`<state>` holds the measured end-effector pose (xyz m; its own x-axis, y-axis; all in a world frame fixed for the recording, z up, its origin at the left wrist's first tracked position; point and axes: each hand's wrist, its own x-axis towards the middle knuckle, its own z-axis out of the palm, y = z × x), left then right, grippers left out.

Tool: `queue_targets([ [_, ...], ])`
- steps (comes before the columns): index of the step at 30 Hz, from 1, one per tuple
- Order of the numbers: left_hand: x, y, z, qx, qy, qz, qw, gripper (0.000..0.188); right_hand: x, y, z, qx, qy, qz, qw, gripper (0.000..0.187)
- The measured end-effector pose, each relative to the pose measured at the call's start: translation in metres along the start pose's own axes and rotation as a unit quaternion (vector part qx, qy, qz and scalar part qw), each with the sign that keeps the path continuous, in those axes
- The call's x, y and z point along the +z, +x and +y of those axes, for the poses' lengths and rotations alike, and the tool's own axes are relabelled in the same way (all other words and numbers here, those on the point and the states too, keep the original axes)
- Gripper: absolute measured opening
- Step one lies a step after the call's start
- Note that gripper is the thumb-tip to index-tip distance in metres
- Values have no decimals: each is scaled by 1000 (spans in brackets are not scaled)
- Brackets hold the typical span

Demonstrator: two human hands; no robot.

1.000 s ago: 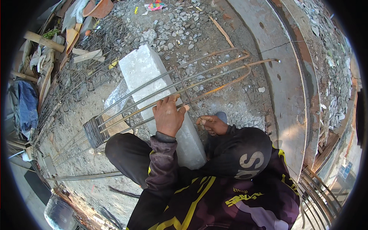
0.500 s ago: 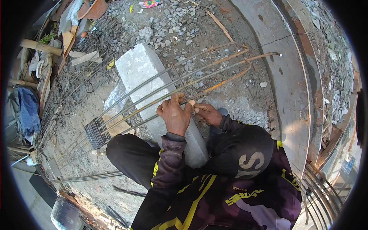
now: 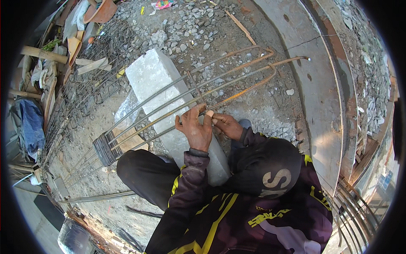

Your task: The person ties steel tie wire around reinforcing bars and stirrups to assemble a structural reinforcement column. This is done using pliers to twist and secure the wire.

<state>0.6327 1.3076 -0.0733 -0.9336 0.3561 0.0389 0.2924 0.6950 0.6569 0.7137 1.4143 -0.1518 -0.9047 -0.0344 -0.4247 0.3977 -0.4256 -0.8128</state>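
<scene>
Bars past block edge, gravel beyond; left hand and right hand alongside, grips unclear

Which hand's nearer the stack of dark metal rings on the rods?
Left. The left hand is right of the ring stack in the picture, over the pale block; the right hand is farther right, past the left.

Hooked steel bars across pale block
</scene>
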Motion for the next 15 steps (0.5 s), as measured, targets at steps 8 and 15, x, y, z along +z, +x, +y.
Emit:
queue_targets([
  [8,1,2,-5,24,-55,10,998,16,-1,-16,-30,-75,-170,-19,982,25],
  [15,4,3,-7,52,-105,12,993,7,-4,-26,-91,-42,-412,-107,904,18],
])
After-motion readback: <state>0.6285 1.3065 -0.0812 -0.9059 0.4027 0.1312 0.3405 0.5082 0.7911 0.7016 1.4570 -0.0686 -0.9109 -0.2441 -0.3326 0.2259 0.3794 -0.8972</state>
